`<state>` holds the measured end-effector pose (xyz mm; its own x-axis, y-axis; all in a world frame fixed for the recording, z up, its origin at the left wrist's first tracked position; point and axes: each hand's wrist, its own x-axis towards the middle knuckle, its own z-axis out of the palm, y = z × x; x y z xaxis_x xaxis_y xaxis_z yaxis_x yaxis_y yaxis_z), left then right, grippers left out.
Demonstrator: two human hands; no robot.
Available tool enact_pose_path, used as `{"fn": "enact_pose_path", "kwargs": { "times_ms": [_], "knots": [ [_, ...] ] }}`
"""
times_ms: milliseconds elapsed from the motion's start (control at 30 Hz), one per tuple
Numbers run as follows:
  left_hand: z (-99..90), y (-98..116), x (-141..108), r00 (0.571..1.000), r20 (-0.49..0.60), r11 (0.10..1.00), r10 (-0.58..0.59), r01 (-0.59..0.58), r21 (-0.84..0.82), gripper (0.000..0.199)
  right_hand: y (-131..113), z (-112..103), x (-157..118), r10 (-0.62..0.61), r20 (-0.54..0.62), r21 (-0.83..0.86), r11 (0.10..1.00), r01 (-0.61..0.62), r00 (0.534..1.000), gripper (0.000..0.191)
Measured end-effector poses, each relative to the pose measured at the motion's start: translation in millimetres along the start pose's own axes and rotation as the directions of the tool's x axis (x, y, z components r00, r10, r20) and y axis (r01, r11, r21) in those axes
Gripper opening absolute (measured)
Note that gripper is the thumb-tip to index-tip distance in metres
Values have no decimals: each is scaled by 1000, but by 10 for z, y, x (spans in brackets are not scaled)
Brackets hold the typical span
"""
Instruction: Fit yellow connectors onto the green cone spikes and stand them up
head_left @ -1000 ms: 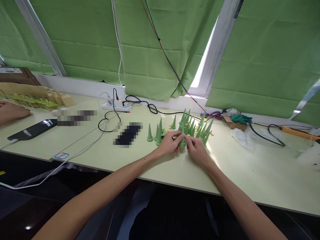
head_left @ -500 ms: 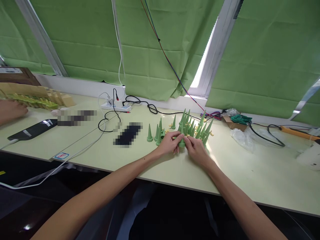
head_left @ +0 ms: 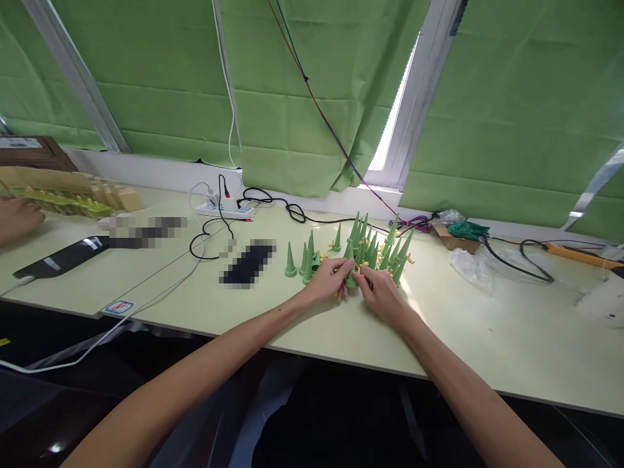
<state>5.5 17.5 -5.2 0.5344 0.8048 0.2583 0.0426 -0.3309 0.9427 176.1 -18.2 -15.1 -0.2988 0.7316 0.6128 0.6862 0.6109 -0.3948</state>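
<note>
Several green cones (head_left: 290, 261) stand on the pale table, most of them in a cluster right behind my hands, with small yellow pieces among them. My left hand (head_left: 332, 278) is closed, its thumb and fingers pinched on a green cone (head_left: 350, 281) that stands upright. On the right side of that cone, my right hand (head_left: 377, 289) is closed at its base, fingertips pressed together around a small yellowish part that is mostly hidden. The two hands nearly touch at the fingertips.
A power strip (head_left: 225, 207) with cables lies at the back. Blurred dark items rest on the left. Another person's hand (head_left: 18, 218) is by a cardboard holder (head_left: 127, 197) at far left. An open box (head_left: 455, 239) and plastic bags (head_left: 470, 268) lie on the right.
The view has shifted slightly. The cone between my hands has tilted or moved a little to the left, and my right fingertips have moved slightly with it.
</note>
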Motion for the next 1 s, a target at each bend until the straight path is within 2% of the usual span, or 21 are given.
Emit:
{"fn": "enact_pose_path", "kwargs": {
  "times_ms": [433, 667, 1000],
  "knots": [
    [-8, -56, 11, 999, 27, 999, -39, 39, -1, 52, 5, 150, -41, -148, -15, -337, 932, 135, 989, 32],
    [3, -79, 10, 999, 26, 999, -31, 30, 10, 53, 25, 187, -46, -182, 2, -388, 906, 168, 983, 33],
    [9, -93, -1, 999, 23, 999, -35, 34, 27, 53, 39, 187, -60, -159, 35, -389, 907, 160, 987, 32]
  ]
}}
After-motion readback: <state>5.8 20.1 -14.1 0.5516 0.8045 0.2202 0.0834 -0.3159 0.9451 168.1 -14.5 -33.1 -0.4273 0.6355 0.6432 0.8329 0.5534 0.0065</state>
